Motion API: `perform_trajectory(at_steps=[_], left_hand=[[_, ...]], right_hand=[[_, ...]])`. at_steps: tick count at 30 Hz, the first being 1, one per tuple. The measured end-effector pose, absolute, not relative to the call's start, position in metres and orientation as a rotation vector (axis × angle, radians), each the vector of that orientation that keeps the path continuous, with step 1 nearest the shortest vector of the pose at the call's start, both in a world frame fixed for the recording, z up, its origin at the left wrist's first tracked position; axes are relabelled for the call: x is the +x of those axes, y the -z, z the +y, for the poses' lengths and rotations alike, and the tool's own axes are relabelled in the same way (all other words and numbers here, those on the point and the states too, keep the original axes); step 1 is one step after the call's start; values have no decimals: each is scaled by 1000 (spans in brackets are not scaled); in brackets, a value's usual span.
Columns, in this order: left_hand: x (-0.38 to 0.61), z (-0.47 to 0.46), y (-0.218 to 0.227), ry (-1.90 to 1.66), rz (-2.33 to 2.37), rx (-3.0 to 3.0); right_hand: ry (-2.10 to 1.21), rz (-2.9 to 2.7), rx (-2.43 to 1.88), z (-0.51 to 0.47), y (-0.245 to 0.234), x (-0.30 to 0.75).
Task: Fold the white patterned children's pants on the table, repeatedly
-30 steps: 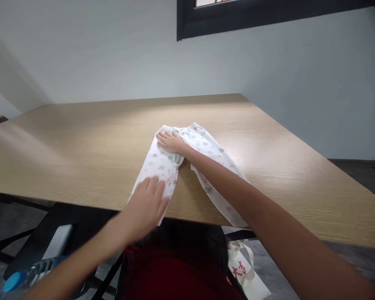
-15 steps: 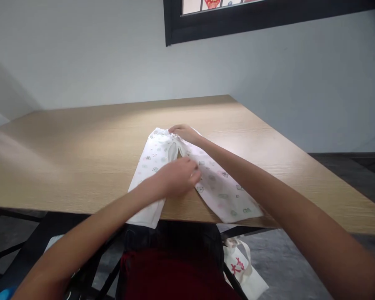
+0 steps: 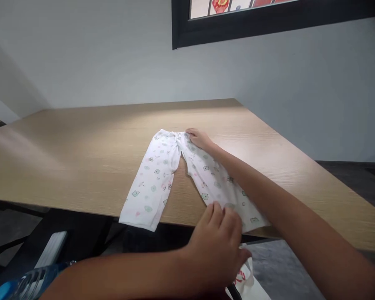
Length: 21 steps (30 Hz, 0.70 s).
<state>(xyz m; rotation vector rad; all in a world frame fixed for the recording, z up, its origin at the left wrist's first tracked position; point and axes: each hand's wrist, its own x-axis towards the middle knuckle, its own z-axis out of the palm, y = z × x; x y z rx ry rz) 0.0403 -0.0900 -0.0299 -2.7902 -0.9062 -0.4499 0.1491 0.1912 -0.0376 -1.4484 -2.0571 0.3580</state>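
A pair of small white pants [image 3: 154, 177] with a green and pink animal print lies on the table, legs spread apart towards me. My right hand [image 3: 200, 138] rests on the right part of the waistband, its fingers stretched over the cloth. Lower down, my left hand [image 3: 217, 243] hovers by the table's front edge, in front of the right leg's lower end. Its fingers are loosely bent with the thumb apart, and nothing shows in it. My right forearm covers part of the outer side of the right leg.
The wooden table [image 3: 90, 158] reaches back to a pale wall [image 3: 112, 54] with a dark-framed window [image 3: 237, 25]. Below the front edge, a bottle with a blue cap [image 3: 31, 281] lies at the left. A white bag with red print [image 3: 250, 281] is under the right side.
My left hand has moved from between the pant legs towards me and right. My right hand has shifted right along the waistband. The pants lie flatter, and the view has tilted slightly.
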Motion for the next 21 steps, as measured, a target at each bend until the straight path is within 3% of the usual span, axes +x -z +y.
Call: perform_trajectory(at_steps=[5,9,14,17,21], left_hand=[[65,-88,31,560,-960,-2851],[88,-63,24,546,-1022,-2928],[82,-55,4,129,-803,-3116],[78,-59,5,127,-679,-3107],[79,-57,24,393,-679,-3064]], right_hand=[[-181,-1755,-1863,192,34,146],[-558,-1754,-1990,189,10,163],[-1193,-1648,-1997,180,-15,187],[-1312,-1534,-1892,176,-18,190],[-1288,-1348,-1768,184,-23,177]])
